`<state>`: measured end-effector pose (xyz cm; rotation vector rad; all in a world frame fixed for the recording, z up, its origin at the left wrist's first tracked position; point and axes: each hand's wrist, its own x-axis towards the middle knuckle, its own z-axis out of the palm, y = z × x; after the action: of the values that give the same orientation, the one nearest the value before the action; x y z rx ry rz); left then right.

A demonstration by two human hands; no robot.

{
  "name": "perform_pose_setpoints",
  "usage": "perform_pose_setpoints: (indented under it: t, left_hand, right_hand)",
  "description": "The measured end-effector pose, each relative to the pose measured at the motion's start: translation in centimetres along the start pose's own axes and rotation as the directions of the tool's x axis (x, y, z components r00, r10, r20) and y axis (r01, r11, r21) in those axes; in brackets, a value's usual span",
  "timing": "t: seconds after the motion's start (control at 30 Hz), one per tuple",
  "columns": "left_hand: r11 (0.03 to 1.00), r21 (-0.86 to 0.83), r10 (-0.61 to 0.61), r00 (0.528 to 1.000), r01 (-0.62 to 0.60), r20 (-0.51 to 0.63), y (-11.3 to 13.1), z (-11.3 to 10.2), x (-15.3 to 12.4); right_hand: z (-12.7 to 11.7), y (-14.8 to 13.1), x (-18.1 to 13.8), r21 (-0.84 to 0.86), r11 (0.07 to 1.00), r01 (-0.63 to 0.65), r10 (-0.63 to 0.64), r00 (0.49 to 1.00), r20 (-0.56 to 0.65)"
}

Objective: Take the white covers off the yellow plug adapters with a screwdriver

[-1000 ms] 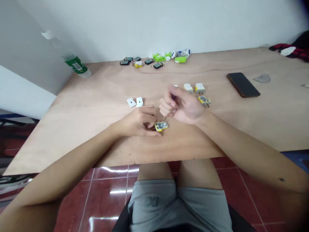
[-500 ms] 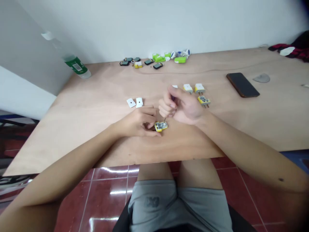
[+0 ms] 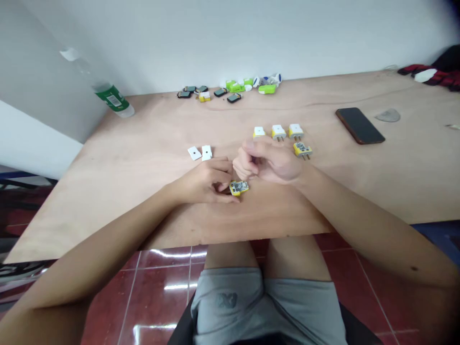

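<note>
Just below and between both bare hands, on the pale wooden tabletop (image 3: 215, 223), lies a small open plug casing (image 3: 238, 187) of yellow plastic, its grey-white inside facing up. From where I operate, my left hand (image 3: 210, 180) holds it at its left end, thumb and fingers narrowed around it and resting on the wood. My right hand (image 3: 271, 163) is raised just above the casing's right side, its fingers curled into a narrow fist; I cannot tell what is inside it. Just beyond my left hand lie two thin white rectangular covers (image 3: 207, 153), each with a dark spot at its centre. Just beyond my right hand stand three white-topped yellow plugs (image 3: 278, 132), and nearer its wrist, a yellow-and-grey open plug with two metal prongs (image 3: 303, 150). Well to the right of that hand lies a black phone in a brown case (image 3: 360, 126); far beyond my left hand leans a clear bottle with a green label (image 3: 114, 99).
</note>
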<state>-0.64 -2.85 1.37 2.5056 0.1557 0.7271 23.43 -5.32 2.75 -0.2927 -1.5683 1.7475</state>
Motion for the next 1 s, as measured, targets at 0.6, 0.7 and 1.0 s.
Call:
perform_pose_setpoints:
  t: [0.6, 0.7, 1.0]
  left_hand:
    - [1.0, -0.023, -0.019, 1.0, 0.019, -0.016, 0.0, 0.1, -0.1]
    - [1.0, -0.029, -0.011, 1.0, 0.011, -0.014, 0.1, 0.1, 0.0]
    - [1.0, -0.013, 0.004, 1.0, -0.004, 0.002, -0.1, 0.0, -0.1]
  right_hand:
    - [0.1, -1.5, -0.6, 0.053, 0.997, -0.061, 0.059, 0.998, 0.034]
    - [0.3, -1.3, -0.5, 0.169, 0.985, 0.016, -0.013, 1.0, -0.018]
    - [0.4, 0.5, -0.4, 0.268, 0.962, 0.056, -0.027, 0.993, -0.111]
